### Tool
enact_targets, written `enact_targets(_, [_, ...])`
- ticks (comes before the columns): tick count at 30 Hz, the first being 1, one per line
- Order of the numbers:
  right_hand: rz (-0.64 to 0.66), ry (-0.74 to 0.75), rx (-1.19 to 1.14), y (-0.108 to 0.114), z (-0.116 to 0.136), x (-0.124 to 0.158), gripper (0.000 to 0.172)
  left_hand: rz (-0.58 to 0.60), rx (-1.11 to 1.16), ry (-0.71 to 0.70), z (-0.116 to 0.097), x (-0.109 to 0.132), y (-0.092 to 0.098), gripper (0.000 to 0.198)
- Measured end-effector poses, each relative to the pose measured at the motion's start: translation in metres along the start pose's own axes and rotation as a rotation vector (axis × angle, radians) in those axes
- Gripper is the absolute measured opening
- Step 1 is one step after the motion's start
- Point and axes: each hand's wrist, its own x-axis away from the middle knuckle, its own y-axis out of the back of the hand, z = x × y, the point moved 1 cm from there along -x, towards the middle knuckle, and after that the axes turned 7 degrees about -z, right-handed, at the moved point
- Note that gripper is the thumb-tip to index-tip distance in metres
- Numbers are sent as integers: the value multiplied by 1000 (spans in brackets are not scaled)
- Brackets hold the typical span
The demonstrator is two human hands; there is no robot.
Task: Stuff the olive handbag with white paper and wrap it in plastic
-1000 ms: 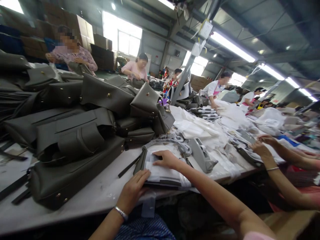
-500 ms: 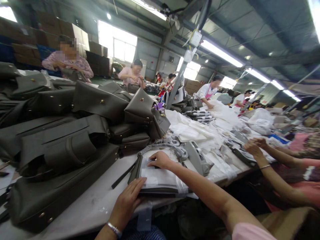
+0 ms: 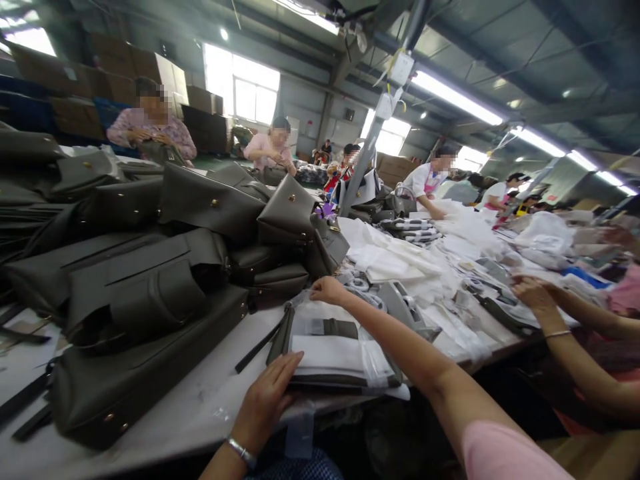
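My left hand lies flat with fingers stretched on the near left edge of a flat grey bag partly wrapped in clear plastic with white paper on top, at the table's front edge. My right hand reaches further out, fingers curled, at the bag's far edge among plastic-wrapped grey straps. What its fingers hold is hidden.
A big heap of dark grey handbags fills the left of the white table. White paper sheets and a grey tape dispenser lie beyond. A co-worker's hands work at the right. Other people sit across the table.
My right hand has lifted off the white paper and moved away from me toward the straps. My left hand stays pressed on the bag's near edge.
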Motion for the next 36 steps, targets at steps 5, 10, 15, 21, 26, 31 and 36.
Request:
enact_targets(5, [6, 7, 16, -2, -1, -14, 21, 4, 22, 1, 1, -1, -1, 73])
enact_targets(10, [-33, -30, 66, -7, 3, -15, 20, -3, 23, -7, 0, 0, -2, 69])
enact_targets(15, [-174, -68, 110, -3, 8, -14, 20, -7, 15, -20, 0, 2, -4, 70])
enact_targets(21, [-315, -33, 130, 1, 11, -9, 17, -2, 6, -13, -1, 0, -1, 72])
enact_targets(26, [-409, 44, 130, 8, 12, -2, 14, 5, -7, -22, -2, -1, 0, 78])
enact_targets(31, [-513, 126, 134, 20, 22, 7, 9, 20, -2, -12, -1, 0, -1, 85])
enact_targets(36, [-537, 267, 152, 15, 48, 49, 5, 1, 3, -7, -1, -1, -3, 87])
